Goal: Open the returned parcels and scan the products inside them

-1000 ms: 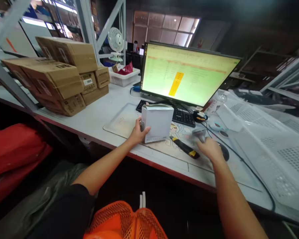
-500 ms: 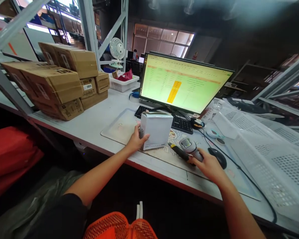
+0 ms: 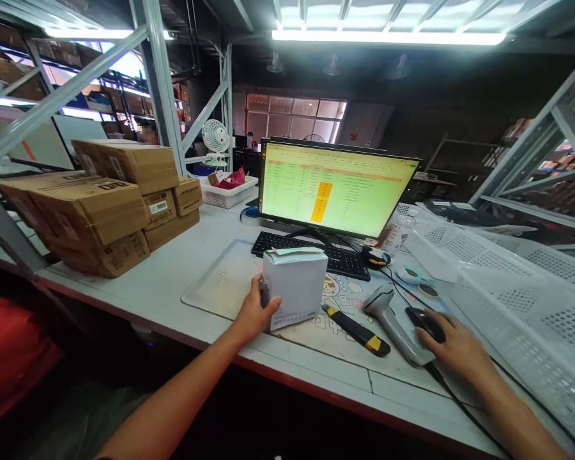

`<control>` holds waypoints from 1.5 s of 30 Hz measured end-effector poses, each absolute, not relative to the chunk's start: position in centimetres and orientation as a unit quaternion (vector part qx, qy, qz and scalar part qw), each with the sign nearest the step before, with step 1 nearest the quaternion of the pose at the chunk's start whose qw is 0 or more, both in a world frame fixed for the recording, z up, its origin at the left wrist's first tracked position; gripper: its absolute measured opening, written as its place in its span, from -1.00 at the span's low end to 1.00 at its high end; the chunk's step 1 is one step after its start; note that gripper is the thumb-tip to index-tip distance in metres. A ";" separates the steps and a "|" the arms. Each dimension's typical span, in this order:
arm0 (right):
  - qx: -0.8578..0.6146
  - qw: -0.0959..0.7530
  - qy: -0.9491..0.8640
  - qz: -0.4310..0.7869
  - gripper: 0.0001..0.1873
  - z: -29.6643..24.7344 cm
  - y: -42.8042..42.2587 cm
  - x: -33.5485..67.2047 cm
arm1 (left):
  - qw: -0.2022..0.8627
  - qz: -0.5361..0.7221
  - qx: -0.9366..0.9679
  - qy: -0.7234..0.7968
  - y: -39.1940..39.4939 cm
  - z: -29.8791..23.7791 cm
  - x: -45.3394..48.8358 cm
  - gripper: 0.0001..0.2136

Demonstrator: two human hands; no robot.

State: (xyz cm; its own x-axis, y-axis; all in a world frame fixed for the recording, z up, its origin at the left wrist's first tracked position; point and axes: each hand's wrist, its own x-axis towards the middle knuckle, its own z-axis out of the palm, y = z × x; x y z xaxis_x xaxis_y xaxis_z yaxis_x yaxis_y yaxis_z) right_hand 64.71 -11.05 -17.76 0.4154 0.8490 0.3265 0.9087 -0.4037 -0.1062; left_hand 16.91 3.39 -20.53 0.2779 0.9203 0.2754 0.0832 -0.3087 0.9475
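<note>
My left hand [image 3: 255, 313] grips the left side of a white box [image 3: 297, 287], which stands upright on the desk mat [image 3: 211, 281]; its top flap looks slightly raised. Over on the right, my right hand [image 3: 453, 342] is wrapped around a black computer mouse [image 3: 425, 324]. Just left of the mouse lies a grey barcode scanner [image 3: 397, 329], its cable running toward the front edge. Between scanner and box rests a black and yellow utility knife [image 3: 357, 330].
A monitor [image 3: 335, 185] showing a spreadsheet stands behind a black keyboard [image 3: 347, 260]. Brown cartons [image 3: 76, 204] are stacked at the left, near a white basket [image 3: 230, 191] and a small fan [image 3: 215, 135]. White perforated baskets [image 3: 512, 306] line the right side, with tape rolls [image 3: 409, 275] nearby.
My right hand has let go of the barcode scanner, now lying on the mat, and moved right onto the mouse. My left hand still holds the box. The view has tilted upward.
</note>
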 end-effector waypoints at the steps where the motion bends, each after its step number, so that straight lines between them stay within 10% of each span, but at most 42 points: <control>1: -0.826 0.153 -0.533 -0.103 -0.14 -18.5 -11.4 65.3 | 0.449 0.463 0.662 0.382 3.3 -20.5 16.9 -0.31; 45: -0.783 0.224 -0.556 -0.164 -0.44 -22.4 -11.3 66.3 | 0.444 0.454 0.660 0.401 3.5 -22.0 16.8 -0.25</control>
